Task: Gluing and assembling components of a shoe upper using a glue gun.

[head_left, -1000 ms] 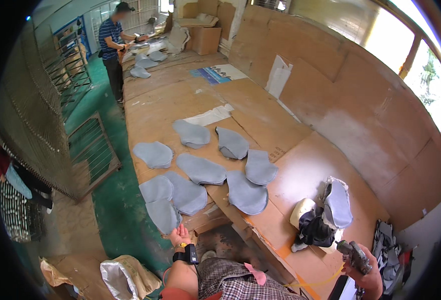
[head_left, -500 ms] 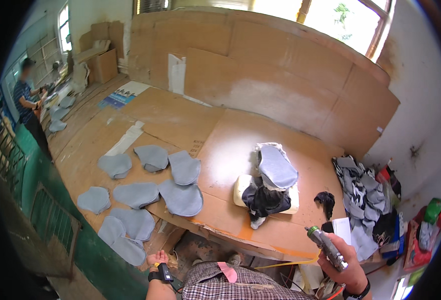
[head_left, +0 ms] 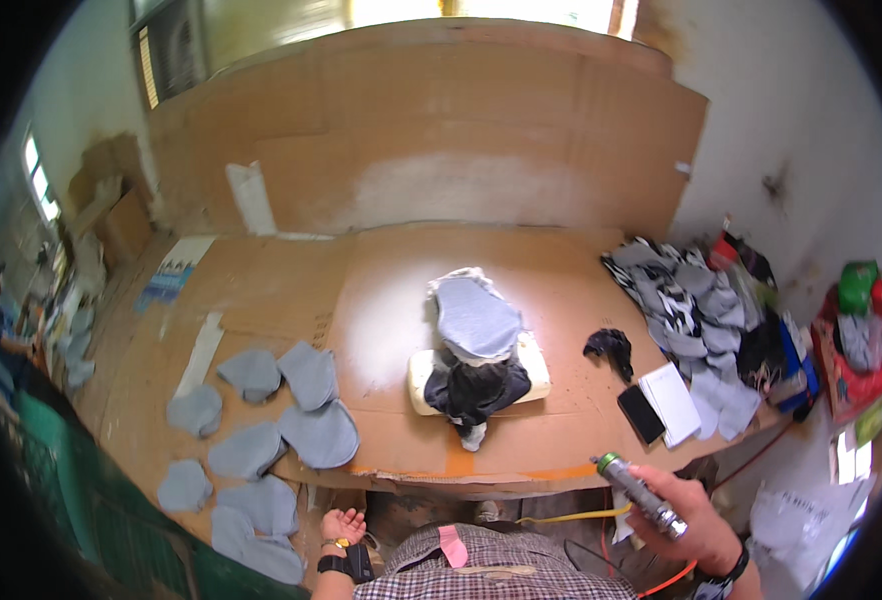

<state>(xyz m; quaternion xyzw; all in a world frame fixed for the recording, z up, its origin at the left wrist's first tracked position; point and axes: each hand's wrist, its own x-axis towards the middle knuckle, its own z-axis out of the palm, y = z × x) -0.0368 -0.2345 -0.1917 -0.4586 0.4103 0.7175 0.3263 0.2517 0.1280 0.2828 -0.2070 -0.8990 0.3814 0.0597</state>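
My right hand (head_left: 673, 510) is wrapped round a metal spray gun (head_left: 643, 492) with a green ring at its front end, held above the table's near edge. My left hand (head_left: 343, 525) is palm up with fingers loosely curled and nothing in it, close to the table edge beside the grey fabric pieces (head_left: 246, 450). In the middle of the table a curved grey fabric piece (head_left: 476, 315) lies over a white-edged form. Black cloth (head_left: 476, 388) is wrapped below it, on a cream block (head_left: 532, 365). Both hands are apart from this stand.
Cardboard (head_left: 381, 440) covers the table and the back wall. Right of the stand lie a dark rag (head_left: 611, 352), a black phone (head_left: 642, 414), white paper (head_left: 671, 402) and a heap of grey fabric (head_left: 676, 300). An orange hose (head_left: 669, 580) runs near my right wrist. Another person (head_left: 6, 335) stands far left.
The view has swung right, so the table and stand sit further left in the picture. The phone beside the paper shows fully. My right hand still holds the spray gun.
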